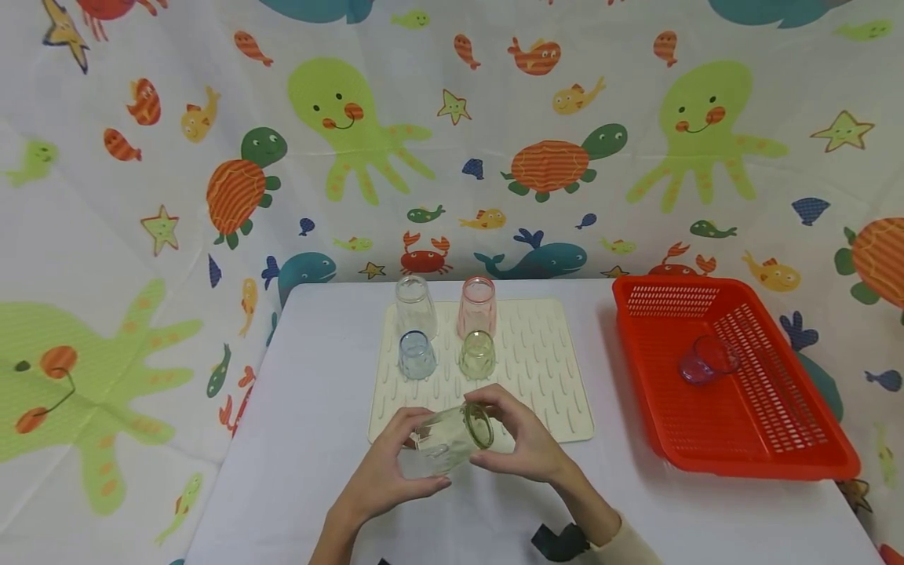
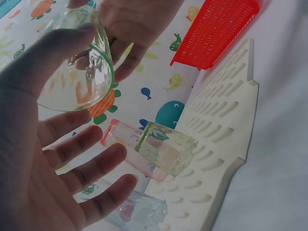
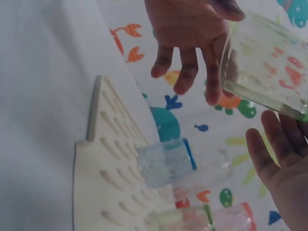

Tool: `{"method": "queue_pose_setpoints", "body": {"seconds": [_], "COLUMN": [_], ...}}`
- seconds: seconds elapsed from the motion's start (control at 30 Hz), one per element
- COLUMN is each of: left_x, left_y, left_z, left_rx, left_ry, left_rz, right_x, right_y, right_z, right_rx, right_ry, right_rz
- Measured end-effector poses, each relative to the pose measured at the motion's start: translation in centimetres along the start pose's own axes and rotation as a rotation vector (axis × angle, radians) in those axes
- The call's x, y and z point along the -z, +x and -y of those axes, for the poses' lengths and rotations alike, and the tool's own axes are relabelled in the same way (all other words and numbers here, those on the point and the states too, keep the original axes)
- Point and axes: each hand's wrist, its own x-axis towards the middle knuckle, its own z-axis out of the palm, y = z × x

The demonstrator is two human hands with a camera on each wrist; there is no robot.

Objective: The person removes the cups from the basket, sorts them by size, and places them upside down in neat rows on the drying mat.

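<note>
Both hands hold a tall clear glass with a pale green tint [image 1: 443,441], tilted on its side above the table's front part, its green rim toward the right. My left hand [image 1: 388,467] grips the base end between thumb and fingers. At the rim end, my right hand [image 1: 521,439] holds the glass with its thumb below and fingers above. In the left wrist view, the left thumb [image 2: 57,48] lies across the glass [image 2: 72,91], other fingers spread. Behind the hands, a cream drying mat [image 1: 540,377] bears a clear glass [image 1: 415,306], pink glass [image 1: 478,306], blue glass [image 1: 417,357] and green glass [image 1: 477,357].
A red plastic basket [image 1: 650,369] stands on the right of the white table [image 1: 304,392], with a purple glass [image 1: 708,361] lying inside. A curtain [image 1: 452,212] printed with sea animals hangs behind and beside the table. A dark strap piece [image 1: 560,541] shows by the right wrist.
</note>
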Motion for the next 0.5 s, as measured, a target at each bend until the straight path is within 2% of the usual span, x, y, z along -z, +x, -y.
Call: {"method": "queue_pose_setpoints", "body": {"seconds": [0.13, 0.27, 0.4, 0.5], "left_x": [0.0, -0.1, -0.5, -0.8], "left_y": [-0.2, -0.4, -0.9, -1.6], "left_z": [0.5, 1.1, 2.1, 3.1], "left_rx": [0.005, 0.026, 0.053, 0.058], "left_ry": [0.000, 0.016, 0.057, 0.104], "left_rz": [-0.032, -0.066, -0.117, -0.201], "right_x": [-0.8, -1.5, -2.0, -2.3], "right_y": [0.4, 0.8, 1.4, 1.8], "right_z": [-0.5, -1.1, -1.5, -1.9], "right_rx": [-0.003, -0.002, -0.016, -0.046], "right_ry": [0.089, 0.132, 0.094, 0.050], "right_rz": [-0.002, -0.012, -0.038, -0.062]}}
